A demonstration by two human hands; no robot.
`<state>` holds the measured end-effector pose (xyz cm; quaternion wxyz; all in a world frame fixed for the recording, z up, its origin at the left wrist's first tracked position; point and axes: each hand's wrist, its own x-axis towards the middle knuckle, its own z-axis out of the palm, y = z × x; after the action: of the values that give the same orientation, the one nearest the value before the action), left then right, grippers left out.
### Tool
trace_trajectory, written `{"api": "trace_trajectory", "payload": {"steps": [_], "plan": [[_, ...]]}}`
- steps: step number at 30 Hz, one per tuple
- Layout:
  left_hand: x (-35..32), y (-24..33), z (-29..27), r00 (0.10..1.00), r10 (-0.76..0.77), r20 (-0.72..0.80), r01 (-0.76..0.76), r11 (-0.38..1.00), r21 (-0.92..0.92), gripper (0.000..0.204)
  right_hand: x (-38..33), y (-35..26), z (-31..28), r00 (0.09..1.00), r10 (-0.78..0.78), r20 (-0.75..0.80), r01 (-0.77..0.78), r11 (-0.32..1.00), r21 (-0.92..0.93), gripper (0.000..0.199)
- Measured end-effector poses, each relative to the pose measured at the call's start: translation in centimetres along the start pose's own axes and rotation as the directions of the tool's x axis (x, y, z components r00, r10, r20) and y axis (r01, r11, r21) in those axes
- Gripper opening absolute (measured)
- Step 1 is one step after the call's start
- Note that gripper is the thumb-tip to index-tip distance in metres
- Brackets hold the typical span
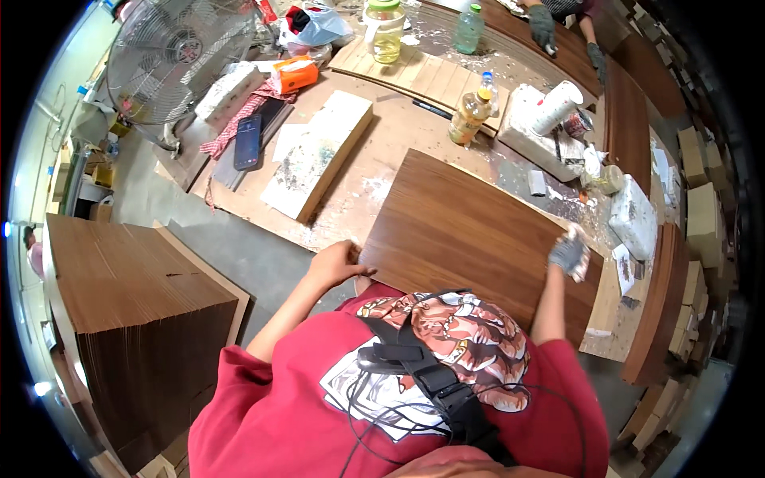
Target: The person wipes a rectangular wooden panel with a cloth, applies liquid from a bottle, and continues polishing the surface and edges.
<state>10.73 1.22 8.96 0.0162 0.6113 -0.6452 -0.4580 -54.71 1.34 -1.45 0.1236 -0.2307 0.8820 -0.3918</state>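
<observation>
A dark brown wood-grain board [462, 227] lies flat on the workbench in front of me, its near edge close to my body. My left hand [339, 264] is bare and grips the board's near left corner, fingers curled at its edge. On the right end of the board rests my right hand [567, 255], in a grey glove. Its fingers are closed around a crumpled whitish rag [582, 264], partly hidden by the hand. Left of the board, a pale block [339, 135] with a paint-stained top lies on the bench.
Beyond the board stand an amber bottle [470, 118], a lidded jug [384, 36] and a white stained block [522, 119]. A phone [248, 142] and a fan [187, 52] are at left. Stacked brown sheets [143, 275] stand beside me. A co-worker's gloved hand [543, 30] touches another board.
</observation>
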Motion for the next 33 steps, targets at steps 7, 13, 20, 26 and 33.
{"api": "trace_trajectory", "payload": {"steps": [7,13,20,26,33], "plan": [[1.6,-1.7,1.0,0.987,-0.042,0.155,0.09,0.946,-0.312,0.05,-14.3,-13.9,11.6,0.774,-0.264,0.576,-0.157,0.801,0.578,0.038],[2.3,-3.7,2.7,0.988,0.03,0.149,0.067,0.79,-0.61,0.035,-23.6,-20.0,20.6,0.457,-0.717,0.527,0.887,0.411,-0.21,0.063],[1.7,-5.5,2.9,0.982,0.086,0.167,0.056,0.715,-0.697,0.022,-37.4,-18.3,14.7,0.111,-0.574,0.811,0.967,0.25,0.045,0.056],[2.1,-6.1,1.9,0.953,0.123,0.278,0.109,0.716,-0.69,0.026,-32.9,-16.9,6.3,0.042,-0.611,0.791,0.999,0.04,-0.022,0.047],[3.6,-5.7,-0.7,0.875,0.157,0.458,0.194,0.752,-0.63,0.028,-26.5,-12.5,8.9,0.466,-0.728,0.502,0.839,0.185,-0.512,0.052]]}}
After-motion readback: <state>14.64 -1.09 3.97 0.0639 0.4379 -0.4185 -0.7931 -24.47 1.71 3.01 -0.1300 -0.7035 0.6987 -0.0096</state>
